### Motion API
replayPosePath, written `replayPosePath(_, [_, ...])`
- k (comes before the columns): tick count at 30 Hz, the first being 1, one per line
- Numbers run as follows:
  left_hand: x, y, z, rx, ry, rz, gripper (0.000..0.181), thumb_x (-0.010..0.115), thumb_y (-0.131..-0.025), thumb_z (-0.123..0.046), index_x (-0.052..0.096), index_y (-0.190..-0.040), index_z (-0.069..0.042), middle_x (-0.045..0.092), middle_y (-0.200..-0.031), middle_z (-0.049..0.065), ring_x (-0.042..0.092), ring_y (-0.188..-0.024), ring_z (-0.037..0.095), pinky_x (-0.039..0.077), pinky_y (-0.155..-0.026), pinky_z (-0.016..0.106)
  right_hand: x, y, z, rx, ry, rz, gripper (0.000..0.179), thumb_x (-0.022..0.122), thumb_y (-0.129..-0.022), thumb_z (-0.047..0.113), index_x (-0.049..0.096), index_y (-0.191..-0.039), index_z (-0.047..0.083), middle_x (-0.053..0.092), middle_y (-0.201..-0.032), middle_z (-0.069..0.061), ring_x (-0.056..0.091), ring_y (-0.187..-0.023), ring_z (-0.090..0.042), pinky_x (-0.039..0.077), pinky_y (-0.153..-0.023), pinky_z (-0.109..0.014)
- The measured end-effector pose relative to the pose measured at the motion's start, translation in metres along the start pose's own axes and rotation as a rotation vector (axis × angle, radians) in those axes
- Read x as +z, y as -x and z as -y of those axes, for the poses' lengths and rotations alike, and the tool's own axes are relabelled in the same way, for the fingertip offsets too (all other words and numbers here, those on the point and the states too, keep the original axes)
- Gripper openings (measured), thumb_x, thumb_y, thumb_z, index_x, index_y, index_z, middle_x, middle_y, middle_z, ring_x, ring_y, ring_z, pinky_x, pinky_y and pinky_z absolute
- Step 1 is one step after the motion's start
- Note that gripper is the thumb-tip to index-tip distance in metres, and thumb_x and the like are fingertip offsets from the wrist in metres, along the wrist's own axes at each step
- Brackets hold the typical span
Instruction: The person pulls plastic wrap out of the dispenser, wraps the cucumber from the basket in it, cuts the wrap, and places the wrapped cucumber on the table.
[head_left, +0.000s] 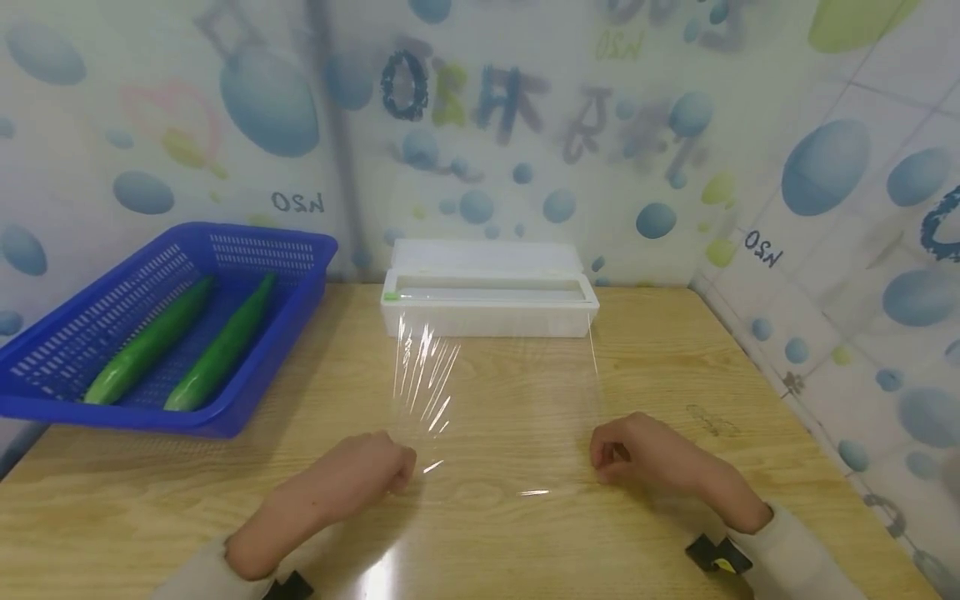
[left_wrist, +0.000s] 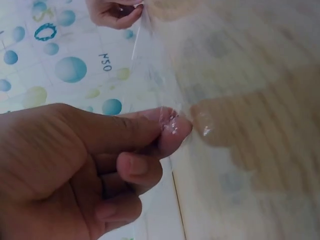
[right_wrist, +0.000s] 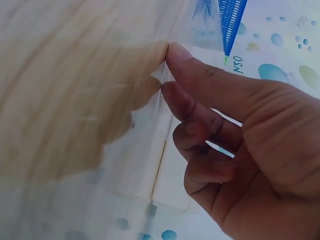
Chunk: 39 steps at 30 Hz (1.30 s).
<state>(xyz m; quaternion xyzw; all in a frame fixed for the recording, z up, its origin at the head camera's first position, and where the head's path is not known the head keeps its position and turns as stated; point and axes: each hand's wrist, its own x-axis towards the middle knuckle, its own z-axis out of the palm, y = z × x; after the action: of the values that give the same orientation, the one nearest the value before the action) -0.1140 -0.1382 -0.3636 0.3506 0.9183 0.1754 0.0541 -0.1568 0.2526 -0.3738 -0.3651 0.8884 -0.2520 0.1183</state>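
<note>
A sheet of clear cling film (head_left: 495, 400) stretches from a white dispenser box (head_left: 487, 321) toward me, wrinkled and shiny along its left side. My left hand (head_left: 360, 471) pinches the film's near left corner between thumb and index finger; in the left wrist view, crumpled film (left_wrist: 172, 124) shows at the fingertips. At the near right corner is my right hand (head_left: 645, 454). In the right wrist view its thumb and index finger (right_wrist: 177, 100) are parted, their tips right at the film, the other fingers loosely bent.
A blue plastic basket (head_left: 281, 358) with two cucumbers (head_left: 217, 350) stands at the left of the wooden table (head_left: 645, 550). The box's lid (head_left: 487, 254) is raised against the back wall (head_left: 487, 167). Another patterned wall (head_left: 847, 275) borders the right side.
</note>
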Motion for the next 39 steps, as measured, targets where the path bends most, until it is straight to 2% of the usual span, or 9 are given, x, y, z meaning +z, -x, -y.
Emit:
replayPosePath(4, [0.004, 0.0005, 0.0004, -0.021, -0.026, -0.033, 0.031, 0.056, -0.067, 0.014, 0.05, -0.066, -0.017, 0.042, -0.059, -0.012, 0.038, -0.053, 0.004, 0.037, -0.046, 0.021, -0.0021, 0.0009, 0.0022, 0.007, 0.032, 0.003, 0.017, 0.079, -0.077, 0.017, 0.063, -0.082, 0.024, 0.056, -0.074, 0.017, 0.052, -0.068, -0.004, 0.045, -0.062, -0.023])
replayPosePath(9, [0.0061, 0.0012, 0.0012, -0.046, -0.044, -0.043, 0.028, 0.065, -0.067, 0.006, 0.048, -0.066, -0.016, 0.041, -0.059, -0.01, 0.038, -0.052, 0.007, 0.036, -0.044, 0.024, -0.0045, 0.0024, 0.0033, 0.03, 0.034, 0.011, 0.016, 0.078, -0.078, 0.02, 0.065, -0.085, 0.023, 0.057, -0.078, 0.016, 0.054, -0.072, -0.004, 0.046, -0.065, -0.024])
replayPosePath(17, [0.0041, 0.0041, 0.0009, -0.087, -0.013, -0.024, 0.027, 0.073, -0.071, 0.0, 0.052, -0.066, -0.016, 0.047, -0.061, -0.011, 0.043, -0.055, 0.007, 0.04, -0.048, 0.024, -0.0028, 0.0037, 0.0002, -0.018, 0.055, 0.003, 0.02, 0.079, -0.076, 0.018, 0.064, -0.088, 0.024, 0.057, -0.078, 0.017, 0.053, -0.069, -0.004, 0.046, -0.063, -0.022])
replayPosePath(23, [0.005, 0.0062, 0.002, -0.089, -0.03, -0.019, 0.023, 0.072, -0.069, -0.002, 0.055, -0.065, -0.017, 0.051, -0.062, -0.01, 0.045, -0.055, 0.007, 0.041, -0.047, 0.025, -0.0019, 0.0058, -0.0013, -0.006, 0.016, 0.027, 0.018, 0.077, -0.079, 0.017, 0.065, -0.091, 0.023, 0.059, -0.082, 0.017, 0.053, -0.072, -0.004, 0.047, -0.065, -0.024])
replayPosePath(30, [0.0073, 0.0065, 0.0051, -0.073, -0.043, -0.031, 0.028, 0.073, -0.068, -0.003, 0.052, -0.063, -0.019, 0.046, -0.06, -0.012, 0.04, -0.054, 0.005, 0.037, -0.045, 0.024, -0.0025, 0.0093, -0.0019, 0.016, -0.01, 0.047, 0.015, 0.075, -0.083, 0.023, 0.064, -0.093, 0.025, 0.06, -0.085, 0.016, 0.054, -0.075, -0.005, 0.047, -0.066, -0.025])
replayPosePath(35, [0.0049, 0.0067, 0.0048, -0.09, -0.006, -0.023, 0.029, 0.072, -0.07, -0.002, 0.05, -0.061, -0.019, 0.044, -0.059, -0.014, 0.038, -0.053, 0.004, 0.036, -0.045, 0.023, -0.0035, 0.0099, -0.0004, 0.001, -0.002, 0.044, 0.016, 0.075, -0.083, 0.027, 0.063, -0.093, 0.026, 0.059, -0.087, 0.016, 0.052, -0.073, -0.004, 0.045, -0.065, -0.023])
replayPosePath(39, [0.0051, 0.0065, 0.006, -0.07, -0.022, -0.03, 0.029, 0.073, -0.069, -0.002, 0.051, -0.061, -0.02, 0.044, -0.059, -0.015, 0.038, -0.053, 0.003, 0.036, -0.045, 0.023, -0.0033, 0.0094, -0.0008, -0.022, 0.01, 0.033, 0.018, 0.076, -0.082, 0.027, 0.063, -0.094, 0.026, 0.059, -0.088, 0.016, 0.052, -0.073, -0.003, 0.046, -0.064, -0.023])
